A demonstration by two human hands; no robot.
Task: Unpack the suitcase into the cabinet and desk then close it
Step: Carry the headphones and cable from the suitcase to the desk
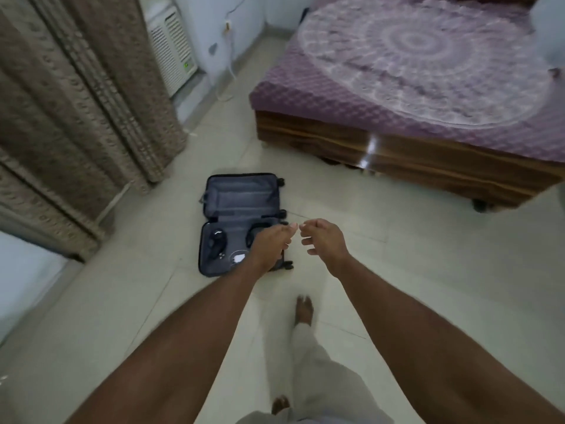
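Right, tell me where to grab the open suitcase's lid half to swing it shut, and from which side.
Probably take the lid half at its far edge, the one nearest the curtain, reaching over from the wheel side. The suitcase lies flat open on the floor, hinged across the middle, so that free edge should give the most leverage. Both the left hand and right hand hold nothing.

Just beyond the left hand [272, 240] lies the suitcase [241, 197], dark navy outside with a grey lining; black items and one small white thing [239, 257] sit in its near half. Under both hands the floor [397, 270] is pale cream tile. Far beyond the right hand [324, 237], the bed [336, 139] has a glossy brown wood-grain frame and a purple quilted cover [412, 56] printed with a white mandala. Left of the hands hang beige-brown patterned curtains [76, 102].
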